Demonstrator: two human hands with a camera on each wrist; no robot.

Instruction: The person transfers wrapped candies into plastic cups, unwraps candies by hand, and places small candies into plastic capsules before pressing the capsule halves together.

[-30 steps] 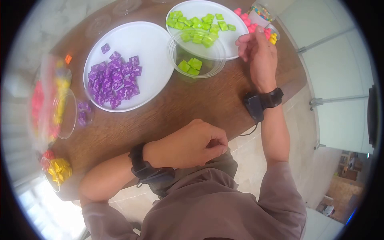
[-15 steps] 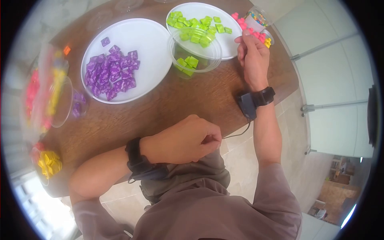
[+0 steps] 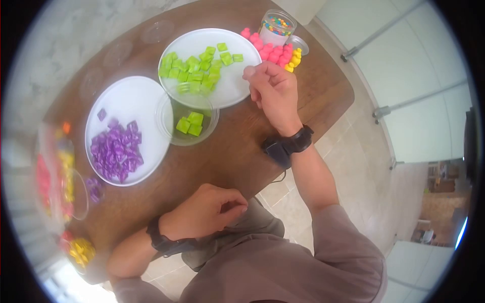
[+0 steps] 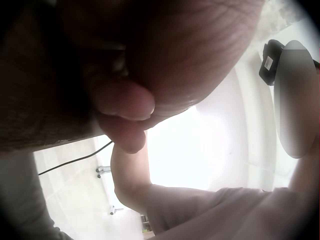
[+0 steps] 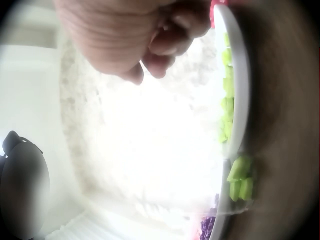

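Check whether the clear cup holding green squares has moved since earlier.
No: the clear cup still sits by the near rim of the white plate of green squares; the view shifted instead.

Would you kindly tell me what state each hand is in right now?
Left hand: open, fingers loosely curled, nothing visibly held.
Right hand: open, fingers loosely curled, nothing visibly held.

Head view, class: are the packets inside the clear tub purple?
No, the three packets visible inside the clear tub are green.
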